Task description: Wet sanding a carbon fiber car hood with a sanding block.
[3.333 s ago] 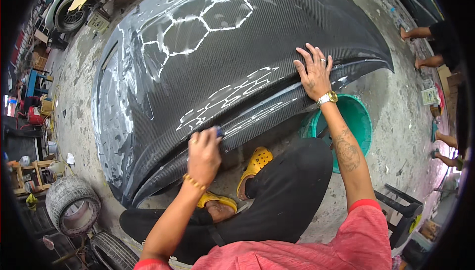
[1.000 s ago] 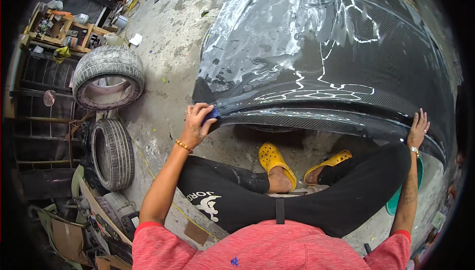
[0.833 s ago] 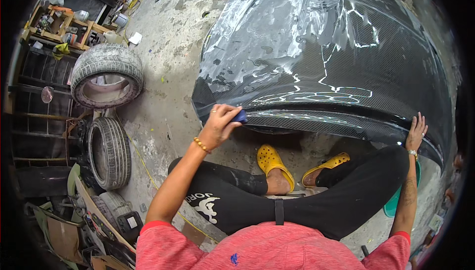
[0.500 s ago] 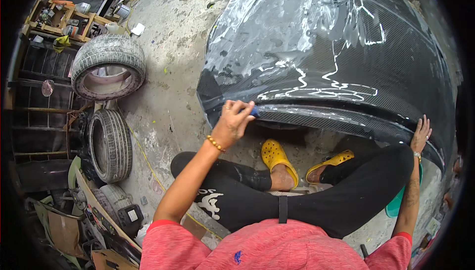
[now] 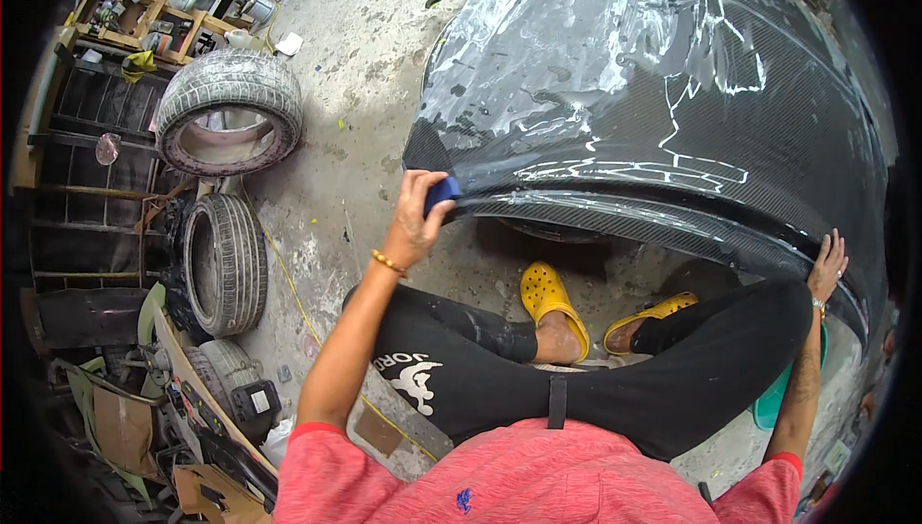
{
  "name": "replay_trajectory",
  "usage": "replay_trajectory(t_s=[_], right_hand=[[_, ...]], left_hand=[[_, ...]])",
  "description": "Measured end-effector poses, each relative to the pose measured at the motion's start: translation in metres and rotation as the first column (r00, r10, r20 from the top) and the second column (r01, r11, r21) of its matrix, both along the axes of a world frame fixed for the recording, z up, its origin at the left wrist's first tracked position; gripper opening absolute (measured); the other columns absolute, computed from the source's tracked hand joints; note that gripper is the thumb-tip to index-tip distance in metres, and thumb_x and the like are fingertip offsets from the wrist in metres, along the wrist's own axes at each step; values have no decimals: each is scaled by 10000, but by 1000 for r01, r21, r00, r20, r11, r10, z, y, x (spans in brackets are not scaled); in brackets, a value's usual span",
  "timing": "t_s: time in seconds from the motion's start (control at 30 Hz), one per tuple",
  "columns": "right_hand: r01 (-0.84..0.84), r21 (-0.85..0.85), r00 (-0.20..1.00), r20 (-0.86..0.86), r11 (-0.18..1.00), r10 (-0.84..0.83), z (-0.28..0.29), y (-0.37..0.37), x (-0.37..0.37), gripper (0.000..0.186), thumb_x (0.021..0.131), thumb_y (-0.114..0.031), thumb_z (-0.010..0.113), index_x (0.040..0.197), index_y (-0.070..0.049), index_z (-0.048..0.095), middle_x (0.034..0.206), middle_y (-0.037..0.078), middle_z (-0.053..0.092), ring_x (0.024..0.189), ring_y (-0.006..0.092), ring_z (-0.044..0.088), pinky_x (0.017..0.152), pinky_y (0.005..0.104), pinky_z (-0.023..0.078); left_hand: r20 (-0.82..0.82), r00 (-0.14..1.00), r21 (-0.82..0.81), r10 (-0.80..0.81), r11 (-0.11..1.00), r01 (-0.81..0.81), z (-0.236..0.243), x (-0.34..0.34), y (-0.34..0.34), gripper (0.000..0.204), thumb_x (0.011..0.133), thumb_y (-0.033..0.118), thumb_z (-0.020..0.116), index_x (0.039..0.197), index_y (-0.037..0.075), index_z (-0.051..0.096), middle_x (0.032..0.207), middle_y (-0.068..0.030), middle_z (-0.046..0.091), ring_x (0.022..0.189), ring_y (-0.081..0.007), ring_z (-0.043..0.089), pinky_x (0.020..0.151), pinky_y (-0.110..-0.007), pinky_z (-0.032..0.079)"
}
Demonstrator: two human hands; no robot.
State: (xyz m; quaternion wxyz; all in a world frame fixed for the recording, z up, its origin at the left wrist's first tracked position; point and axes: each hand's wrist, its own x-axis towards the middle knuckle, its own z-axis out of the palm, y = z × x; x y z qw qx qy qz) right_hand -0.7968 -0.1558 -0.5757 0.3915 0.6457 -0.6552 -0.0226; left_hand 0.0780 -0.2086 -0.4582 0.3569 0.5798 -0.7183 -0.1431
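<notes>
A large dark carbon-weave car body panel lies across the concrete floor, wet and streaked with white marks. My left hand grips a small blue block and presses it against the panel's near left edge. My right hand rests flat with fingers apart on the panel's lower right edge. I sit low, with my black trousers and yellow clogs under the panel's front rim.
Two worn tyres lie on the floor at left, beside dark metal racks and wooden shelving with clutter. A teal basin shows behind my right arm. Cardboard and parts pile up at lower left.
My view swung left along the panel. My left hand with the blue block slid from the panel's left corner rightward along the edge. My right hand stays planted on the panel.
</notes>
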Motion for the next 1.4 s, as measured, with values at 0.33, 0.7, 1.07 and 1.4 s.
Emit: replay_trajectory(t_s=[0.33, 0.7, 1.07, 1.4], right_hand=[[-47, -13, 999, 11, 999, 47, 3, 3, 0, 552, 1005, -15, 493, 1539, -126, 412, 1638, 82, 399, 1502, 329, 385, 1223, 548, 318], [-86, -2, 996, 13, 996, 86, 7, 5, 0, 532, 1029, -36, 488, 1546, -123, 398, 1643, 86, 389, 1504, 339, 378, 1224, 551, 313], [25, 40, 999, 30, 999, -27, 4, 4, 3, 563, 1009, -15, 504, 1549, -135, 394, 1638, 84, 397, 1502, 344, 380, 1222, 555, 318], [82, 51, 995, 60, 995, -85, 10, 0, 15, 418, 1128, -247, 390, 1532, -154, 449, 1617, 52, 428, 1510, 288, 366, 1263, 523, 220]], left_hand=[[239, 928, -1, -287, 955, 295, -10, 13, -17, 362, 816, 49, 783, 1166, 55, 690, 1132, -100, 656, 1077, -302, 594, 974, -413, 435], [191, 942, -52, -277, 955, 292, -3, -1, -18, 364, 797, 51, 806, 1147, 72, 708, 1132, -104, 652, 1083, -301, 586, 986, -417, 438], [21, 982, 57, -185, 981, 184, -14, -3, -29, 328, 887, 98, 748, 1202, 27, 695, 1152, -147, 652, 1082, -330, 607, 992, -415, 478], [126, 900, -78, -417, 900, 428, 35, -157, -61, 314, 851, 107, 760, 1159, 83, 703, 1069, -124, 660, 1020, -346, 604, 912, -442, 472]])
